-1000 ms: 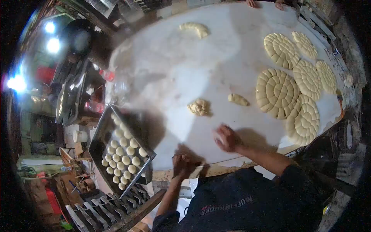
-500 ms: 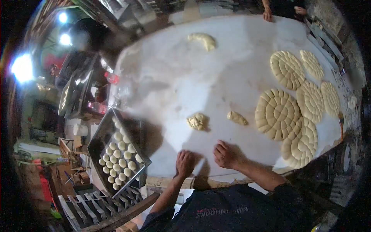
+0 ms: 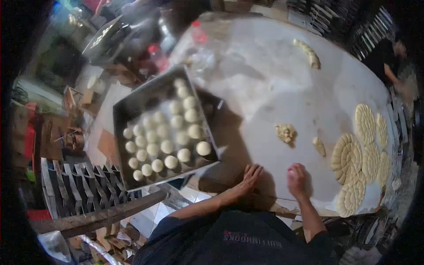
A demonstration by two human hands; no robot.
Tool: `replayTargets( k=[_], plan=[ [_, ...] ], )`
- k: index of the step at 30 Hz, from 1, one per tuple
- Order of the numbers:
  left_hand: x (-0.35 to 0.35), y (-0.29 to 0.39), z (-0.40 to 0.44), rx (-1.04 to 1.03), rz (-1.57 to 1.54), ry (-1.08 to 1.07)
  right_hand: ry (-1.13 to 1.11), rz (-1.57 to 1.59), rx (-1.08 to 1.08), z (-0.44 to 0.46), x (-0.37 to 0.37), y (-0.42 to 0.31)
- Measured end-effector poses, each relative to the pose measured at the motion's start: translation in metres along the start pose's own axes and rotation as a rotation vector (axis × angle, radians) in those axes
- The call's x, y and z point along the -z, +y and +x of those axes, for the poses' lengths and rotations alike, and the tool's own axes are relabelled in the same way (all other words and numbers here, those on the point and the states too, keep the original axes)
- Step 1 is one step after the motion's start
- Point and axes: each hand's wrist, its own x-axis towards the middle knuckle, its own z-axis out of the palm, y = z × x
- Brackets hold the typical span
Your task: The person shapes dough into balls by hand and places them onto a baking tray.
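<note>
My left hand (image 3: pixel 251 177) is curled low over the table near its front edge, fingertips pointing away from me. To its right, my right hand (image 3: pixel 297 178) is closed into a rounded shape, slightly smeared by motion. Whatever lies under either palm is hidden. Beyond them on the floured table (image 3: pixel 260 110) sit a rough lump of dough (image 3: pixel 286 133) and a smaller dough piece (image 3: pixel 319 146). A metal tray (image 3: pixel 211 145) holding several round dough balls (image 3: pixel 171 162) stands left of my left hand.
Scored spiral rounds of dough (image 3: pixel 346 159) lie together at the right. A curved dough strip (image 3: pixel 307 54) rests farther back. Red-capped plastic bottles (image 3: pixel 158 57) stand beyond the tray. A slatted rack (image 3: pixel 79 187) is at lower left. Another person's arm (image 3: pixel 391 74) shows at far right.
The view has swung left, so the tray looks larger and more central, while the table's contents have shifted right. My hands stay near the front edge; the left hand's fingers look less tightly curled.
</note>
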Motion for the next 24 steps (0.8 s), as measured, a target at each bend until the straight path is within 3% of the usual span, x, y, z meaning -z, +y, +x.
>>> replayTargets(
  k=[1,2,3,4,5,6,7,8,9,12,13,14,15,19,20,22,24],
  plan=[
    [0.051,-0.002,-0.012,0.178,-0.185,-0.373,-0.04,0.086,-0.1,-0.006,0.017,0.016],
    [0.098,0.001,-0.013,0.339,-0.3,-0.605,-0.111,0.082,-0.243,-0.009,0.028,0.034],
    [0.141,0.005,-0.011,0.347,-0.339,-0.608,-0.179,0.075,-0.382,-0.005,0.035,0.044],
    [0.181,0.003,-0.006,0.146,-0.355,-0.408,-0.176,0.063,-0.367,0.007,0.04,0.04],
    [0.22,0.0,-0.001,-0.053,-0.327,-0.201,-0.195,0.245,-0.619,0.016,0.049,0.029],
    [0.257,-0.014,0.014,-0.116,-0.208,-0.158,-0.208,0.433,-0.869,0.027,0.055,0.014],
    [0.295,-0.029,0.033,-0.178,-0.085,-0.115,-0.202,0.43,-0.86,0.043,0.054,-0.01],
    [0.335,-0.034,0.046,-0.025,-0.153,0.022,-0.169,0.506,-0.755,0.064,0.048,-0.042],
    [0.36,-0.057,0.064,0.05,-0.017,0.058,-0.137,0.578,-0.656,0.082,0.037,-0.075],
    [0.365,-0.193,0.111,0.047,0.251,0.422,-0.085,0.404,-0.096,0.163,0.004,-0.194],
    [0.357,-0.238,0.121,0.086,0.273,0.411,-0.118,0.53,-0.05,0.191,0.0,-0.242],
    [0.356,-0.255,0.121,0.128,0.248,0.335,-0.044,0.415,0.22,0.221,-0.014,-0.266],
    [0.357,-0.265,0.121,0.17,0.222,0.263,0.019,0.531,0.32,0.247,-0.027,-0.302],
    [0.392,-0.24,0.111,0.035,0.235,0.438,0.022,0.496,0.578,0.339,-0.125,-0.347],
    [0.404,-0.234,0.107,0.088,0.141,0.448,0.001,0.502,0.589,0.344,-0.138,-0.343],
    [0.429,-0.211,0.099,0.056,0.14,0.523,-0.186,-0.023,0.653,0.344,-0.155,-0.336],
    [0.443,-0.187,0.095,0.046,0.151,0.559,-0.119,0.091,0.659,0.328,-0.136,-0.318]
  ],
)
